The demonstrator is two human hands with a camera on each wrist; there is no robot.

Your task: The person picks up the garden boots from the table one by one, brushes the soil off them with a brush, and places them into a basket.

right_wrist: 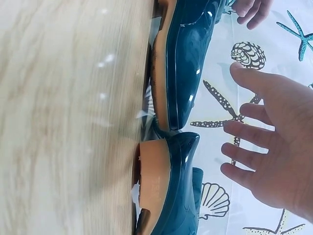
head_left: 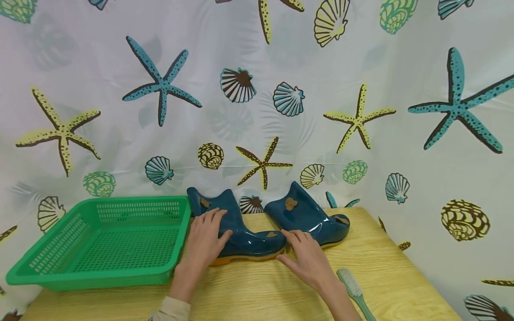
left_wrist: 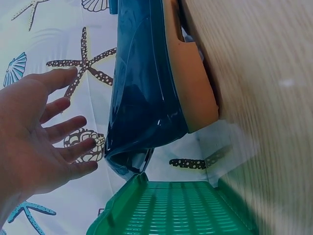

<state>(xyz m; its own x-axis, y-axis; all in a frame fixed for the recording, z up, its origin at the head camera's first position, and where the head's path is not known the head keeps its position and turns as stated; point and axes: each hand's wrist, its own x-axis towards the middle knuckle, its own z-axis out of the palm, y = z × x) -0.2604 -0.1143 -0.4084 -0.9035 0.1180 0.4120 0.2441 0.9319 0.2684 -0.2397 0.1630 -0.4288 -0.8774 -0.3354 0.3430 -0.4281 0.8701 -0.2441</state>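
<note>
Two dark blue rubber boots with orange soles stand on the wooden table. The left boot (head_left: 245,241) and right boot (head_left: 321,225) bear brown, mud-like patches. Over the left boot's shaft and ankle is my left hand (head_left: 206,236), its fingers relaxed; in the left wrist view this hand (left_wrist: 44,127) shows spread fingers beside the boot (left_wrist: 146,73). My right hand (head_left: 307,258) is at the left boot's toe, between the two boots. Seen from the right wrist, that hand (right_wrist: 279,142) has loosely extended fingers and an empty palm.
A green plastic basket (head_left: 100,281) with slotted sides stands to the left, close to the left boot's shaft. At the front right lies a scrub brush (head_left: 355,287) with pale bristles, beside my right forearm. A shell-and-starfish curtain (head_left: 265,120) hangs behind the table (head_left: 245,294).
</note>
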